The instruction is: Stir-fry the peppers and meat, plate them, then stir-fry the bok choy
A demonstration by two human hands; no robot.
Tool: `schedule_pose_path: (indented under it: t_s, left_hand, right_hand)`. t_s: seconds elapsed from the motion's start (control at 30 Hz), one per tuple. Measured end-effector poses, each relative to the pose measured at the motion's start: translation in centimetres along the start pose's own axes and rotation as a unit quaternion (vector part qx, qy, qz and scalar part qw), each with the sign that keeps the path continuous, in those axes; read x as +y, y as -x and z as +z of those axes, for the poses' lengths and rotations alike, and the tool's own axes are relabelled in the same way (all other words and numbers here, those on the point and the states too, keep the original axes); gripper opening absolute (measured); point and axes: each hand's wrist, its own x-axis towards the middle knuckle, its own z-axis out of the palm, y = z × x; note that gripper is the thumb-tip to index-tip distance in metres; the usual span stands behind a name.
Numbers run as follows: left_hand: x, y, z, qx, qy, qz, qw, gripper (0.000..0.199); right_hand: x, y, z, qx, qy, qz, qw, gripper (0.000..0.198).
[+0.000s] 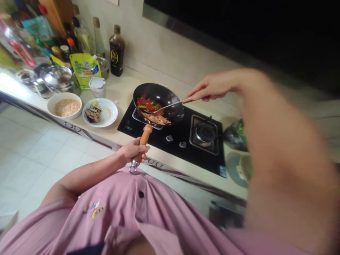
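Observation:
A dark wok (172, 106) sits over the left burner of the black gas stove (183, 134). My left hand (134, 148) is wrapped round its wooden handle (145, 135), which points toward my body. In my right hand (209, 88) is a spatula (172, 104), gripped by its wooden end, with its metal head down among the food. Chopped red and green peppers (147, 103) lie at the wok's left and back. Pale, cooked-looking pieces, perhaps meat (156, 119), are gathered at the near side. The spatula's head is partly hidden by the food.
Left of the stove stand a white plate (109, 115) with dark slices, a white bowl (50, 106) of pale food, a yellow-green pouch (86, 69) and a dark sauce bottle (117, 51). The range hood (252, 39) overhangs the back. The right burner (205, 133) holds no pan.

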Motion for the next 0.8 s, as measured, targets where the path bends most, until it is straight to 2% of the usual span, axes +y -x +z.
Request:
schedule_pose_path:
  t_s: [0.1, 0.2, 0.27, 0.43, 0.57, 0.67, 0.8]
  left_hand:
    - [-0.1, -0.1, -0.1, -0.001, 0.0, 0.002, 1.0, 0.044]
    - [0.0, 0.0, 0.0, -0.001, -0.002, 0.0, 1.0, 0.044]
    - [0.1, 0.1, 0.1, 0.002, -0.004, 0.0, 1.0, 0.044]
    - [0.2, 0.2, 0.0, -0.003, -0.004, -0.003, 1.0, 0.044]
    - [0.1, 0.1, -0.2, -0.005, -0.007, -0.001, 1.0, 0.044]
    - [0.0, 0.2, -0.2, 0.0, -0.013, -0.003, 1.0, 0.043]
    - [0.1, 0.2, -0.1, 0.001, -0.019, -0.007, 1.0, 0.042]
  right_hand:
    - [-0.6, -0.5, 0.7, -0.022, -0.009, 0.056, 0.998, 0.039]
    - [-1.1, -0.9, 1.6, 0.031, -0.012, 0.044, 0.998, 0.043]
    - [-1.3, -1.0, 2.1, 0.034, 0.001, 0.036, 0.999, 0.047]
    - [-0.2, -0.3, 0.8, 0.015, 0.124, 0.056, 0.991, 0.037]
    - [0.5, 0.2, -0.6, 0.002, 0.229, 0.072, 0.971, 0.03]
    - [0.2, -0.3, -0.3, 0.028, 0.257, 0.07, 0.963, 0.031]
    - [-0.5, -1.3, 0.6, 0.083, 0.221, 0.052, 0.97, 0.035]
